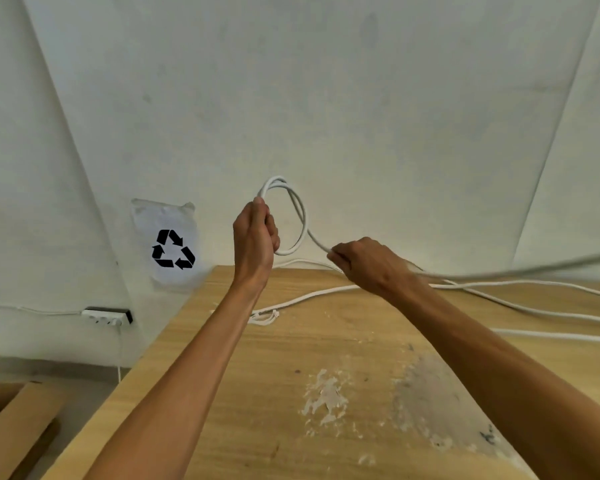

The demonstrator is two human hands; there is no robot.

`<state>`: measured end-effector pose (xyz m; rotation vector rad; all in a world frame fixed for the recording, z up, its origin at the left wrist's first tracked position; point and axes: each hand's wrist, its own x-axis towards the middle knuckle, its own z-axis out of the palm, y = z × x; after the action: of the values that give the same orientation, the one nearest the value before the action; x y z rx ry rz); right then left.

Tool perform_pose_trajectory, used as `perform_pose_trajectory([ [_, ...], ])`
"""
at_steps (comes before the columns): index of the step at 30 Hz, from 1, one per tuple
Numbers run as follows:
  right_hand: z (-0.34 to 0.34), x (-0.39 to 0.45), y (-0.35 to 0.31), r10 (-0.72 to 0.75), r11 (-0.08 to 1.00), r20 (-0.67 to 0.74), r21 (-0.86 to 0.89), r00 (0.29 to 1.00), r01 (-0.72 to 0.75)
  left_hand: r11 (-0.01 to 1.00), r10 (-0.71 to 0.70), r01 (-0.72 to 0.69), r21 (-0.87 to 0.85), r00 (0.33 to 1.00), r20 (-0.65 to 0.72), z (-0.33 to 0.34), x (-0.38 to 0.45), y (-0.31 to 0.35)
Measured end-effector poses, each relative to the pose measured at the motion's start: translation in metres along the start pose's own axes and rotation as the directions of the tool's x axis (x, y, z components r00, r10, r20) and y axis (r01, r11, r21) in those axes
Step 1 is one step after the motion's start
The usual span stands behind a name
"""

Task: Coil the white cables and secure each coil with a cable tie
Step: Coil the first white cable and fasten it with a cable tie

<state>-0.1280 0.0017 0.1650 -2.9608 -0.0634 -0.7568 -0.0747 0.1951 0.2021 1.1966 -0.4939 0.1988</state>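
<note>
Head view: nearest lies the worn wooden bench (326,393), its bare top scuffed with pale patches. Farther in, small white cable ties (265,317) sit near the bench's left edge, and loose white cables (499,299) trail from there toward its right edge. Above the far edge, the right hand (368,265) pinches the running length of the white cable, fingers curled tight around it. The left hand (255,233) is raised, clamped on the gathered coil (291,216) of a few loops. This cable looks light, springy and smooth, so its loops will likely want to spring open; holding where the turns cross seems best. Beyond, a recycling sign (172,249) hangs on the wall.
</note>
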Motion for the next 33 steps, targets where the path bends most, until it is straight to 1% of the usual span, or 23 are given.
perform_pose_trajectory([
  [4,-0.008,-0.015,-0.019,-0.051,0.985,0.131,-0.158,0.99,0.071,0.992,-0.036,0.036,0.119,0.999,-0.008,-0.001,-0.007,-0.027],
  [7,-0.015,-0.022,-0.031,-0.166,0.932,0.226,-0.281,0.96,0.227,0.972,-0.086,0.08,0.219,0.996,0.02,-0.002,-0.014,-0.043],
  [9,-0.018,-0.025,-0.036,-0.254,0.875,0.258,-0.349,0.932,0.335,0.963,-0.13,0.113,0.245,0.99,0.053,-0.003,-0.019,-0.05],
  [12,-0.016,-0.031,-0.038,-0.394,0.781,0.295,-0.392,0.87,0.487,0.95,-0.16,0.126,0.285,0.982,0.098,-0.002,-0.025,-0.054],
  [14,-0.012,-0.035,-0.039,-0.542,0.692,0.27,-0.394,0.796,0.605,0.943,-0.198,0.145,0.3,0.968,0.156,-0.001,-0.028,-0.055],
  [16,-0.01,-0.039,-0.038,-0.683,0.595,0.19,-0.414,0.705,0.689,0.932,-0.252,0.163,0.323,0.933,0.257,-0.002,-0.032,-0.058],
  [18,-0.011,-0.039,-0.036,-0.768,0.554,0.087,-0.408,0.635,0.726,0.906,-0.29,0.138,0.401,0.892,0.348,-0.005,-0.036,-0.06],
  [20,-0.014,-0.037,-0.034,-0.796,0.543,0.019,-0.42,0.605,0.727,0.899,-0.325,0.14,0.416,0.848,0.418,-0.006,-0.042,-0.057],
  [22,-0.015,-0.034,-0.032,-0.793,0.56,-0.025,-0.424,0.609,0.712,0.907,-0.37,0.193,0.375,0.791,0.488,-0.003,-0.049,-0.051],
  [24,-0.015,-0.033,-0.03,-0.784,0.583,-0.059,-0.412,0.618,0.7,0.892,-0.409,0.199,0.406,0.739,0.536,0.001,-0.057,-0.045],
  [25,-0.015,-0.033,-0.029,-0.771,0.604,-0.066,-0.394,0.634,0.693,0.879,-0.431,0.193,0.435,0.713,0.554,0.002,-0.061,-0.043],
  [27,-0.02,-0.033,-0.029,-0.741,0.644,-0.081,-0.366,0.666,0.672,0.865,-0.478,0.242,0.439,0.664,0.576,0.003,-0.069,-0.041],
  [29,-0.026,-0.034,-0.027,-0.709,0.685,-0.109,-0.343,0.697,0.643,0.854,-0.514,0.316,0.414,0.641,0.57,0.002,-0.073,-0.042],
  [31,-0.031,-0.032,-0.023,-0.676,0.721,-0.133,-0.32,0.725,0.614,0.846,-0.532,0.349,0.404,0.617,0.58,0.001,-0.074,-0.047],
  [33,-0.034,-0.029,-0.017,-0.646,0.75,-0.147,-0.306,0.749,0.586,0.831,-0.556,0.417,0.369,0.592,0.583,-0.001,-0.076,-0.053],
])
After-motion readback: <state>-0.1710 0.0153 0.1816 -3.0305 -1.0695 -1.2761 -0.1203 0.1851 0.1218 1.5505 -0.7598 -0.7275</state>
